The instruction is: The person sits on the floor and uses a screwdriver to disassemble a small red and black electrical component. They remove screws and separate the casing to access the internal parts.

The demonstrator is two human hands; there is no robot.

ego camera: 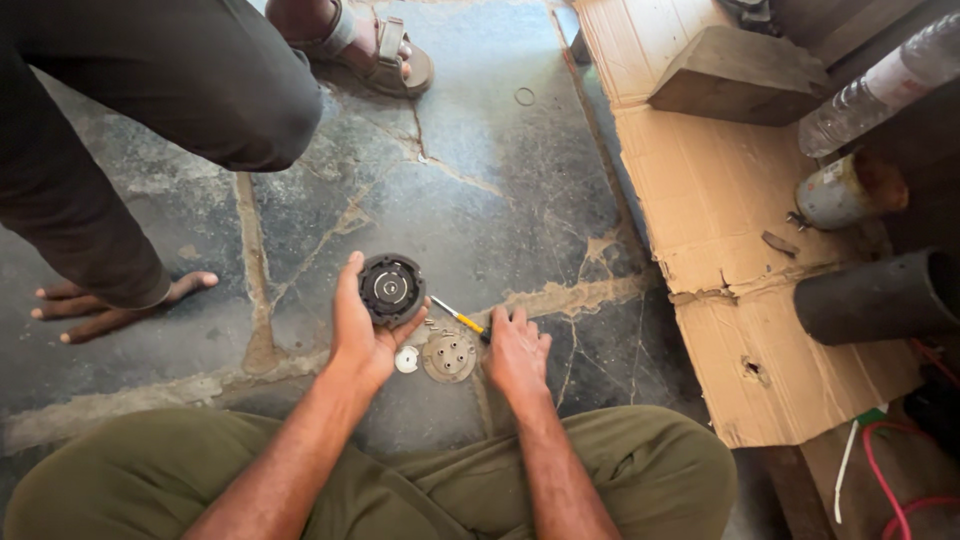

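Down on the stone floor [480, 190], the person sits cross-legged with both hands out in front of olive-green trousers [640, 450]. The left hand [358, 335] is curled around a round black part [391, 289], thumb along its left edge and fingers [412, 312] wrapped under the lower right, holding it face-up just above the floor; a pale metal hub shows at its centre. The right hand [515, 350] lies palm-down with its fingers bent over the dark handle end of a small screwdriver [458, 319], whose yellow shaft and thin tip point up and left toward the black part; whether the hand truly grips it or only rests on it I cannot tell. Between the two hands, flat on the floor, lies a tan metal disc [449, 356] with several holes, and just left of it a small white washer [406, 359], close to the left palm. Another person's dark-trousered leg [150, 110] and bare foot [120, 300] stand at the left, with a sandalled foot [375, 45] at the top. Flattened cardboard [720, 250] covers the floor to the right, carrying a wooden block [735, 75], a plastic bottle [880, 85], a tin can [845, 190] and a black pipe [875, 298].
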